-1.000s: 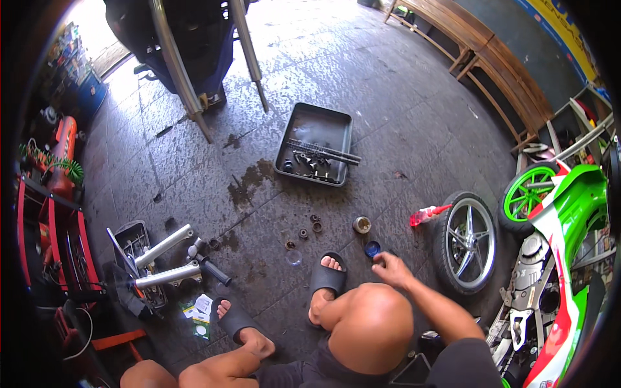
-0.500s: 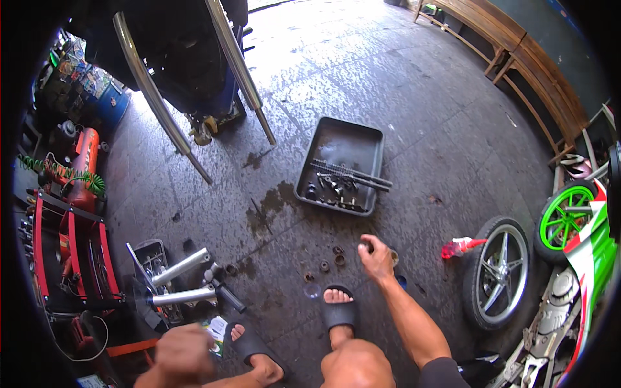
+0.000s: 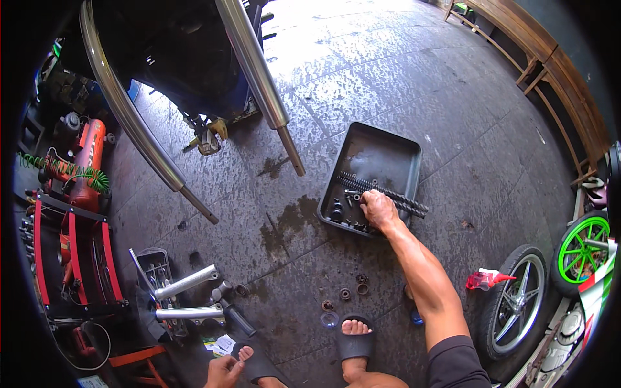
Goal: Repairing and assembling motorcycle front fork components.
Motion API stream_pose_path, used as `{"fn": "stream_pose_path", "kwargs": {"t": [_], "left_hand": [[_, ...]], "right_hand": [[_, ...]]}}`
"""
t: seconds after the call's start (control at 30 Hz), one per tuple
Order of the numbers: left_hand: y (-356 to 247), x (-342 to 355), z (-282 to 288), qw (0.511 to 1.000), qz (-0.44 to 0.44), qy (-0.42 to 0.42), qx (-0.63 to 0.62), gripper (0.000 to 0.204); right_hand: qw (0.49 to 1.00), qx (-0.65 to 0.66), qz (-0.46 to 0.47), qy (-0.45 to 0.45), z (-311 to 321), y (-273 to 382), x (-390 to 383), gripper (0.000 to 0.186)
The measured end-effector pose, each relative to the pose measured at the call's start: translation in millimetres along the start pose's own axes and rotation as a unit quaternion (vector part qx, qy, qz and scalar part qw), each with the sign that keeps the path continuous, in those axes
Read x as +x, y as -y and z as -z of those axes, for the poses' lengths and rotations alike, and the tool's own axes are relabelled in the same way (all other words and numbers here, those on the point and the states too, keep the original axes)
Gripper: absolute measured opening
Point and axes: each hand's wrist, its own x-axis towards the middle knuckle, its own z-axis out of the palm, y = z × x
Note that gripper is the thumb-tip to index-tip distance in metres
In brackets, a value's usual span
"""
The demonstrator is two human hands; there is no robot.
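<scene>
My right hand (image 3: 380,209) is inside a dark rectangular tray (image 3: 414,139), its fingers curled down over small metal parts; what they pinch is hidden. Two long springs (image 3: 388,194) lie across the tray beside that hand, their ends over its right rim. Bolts and black parts (image 3: 337,211) are to the left of my fingers. My left hand (image 3: 224,373) is low in the view near my left foot, fingers drawn together; anything in them is too small to make out. Close by are paper packets (image 3: 223,346).
Metal rings (image 3: 345,294) and a clear cup (image 3: 329,319) lie before my right foot. Left are silver fork legs (image 3: 188,282), a hammer (image 3: 234,310) and a red tool rack (image 3: 72,252). Fork tubes (image 3: 257,71) hang overhead. A red bottle (image 3: 485,279) and wheel (image 3: 515,302) are right.
My right hand has moved forward from the rings on the floor into the tray. My left hand has dropped lower and closer to my left foot. The view has shifted slightly.
</scene>
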Motion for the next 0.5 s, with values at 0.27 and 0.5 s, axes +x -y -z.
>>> {"fn": "stream_pose_path", "kwargs": {"t": [0.27, 0.5], "left_hand": [[-8, 43, 22, 0.999, -0.035, 0.009, 0.041, 0.025], [-62, 67, 8, 0.988, -0.102, 0.113, 0.02, 0.021]], "right_hand": [[0.999, -0.041, -0.004, -0.005, 7, -14, -6, 0.013], [0.837, 0.506, -0.204, 0.043, 28, -13, -15, 0.013]]}}
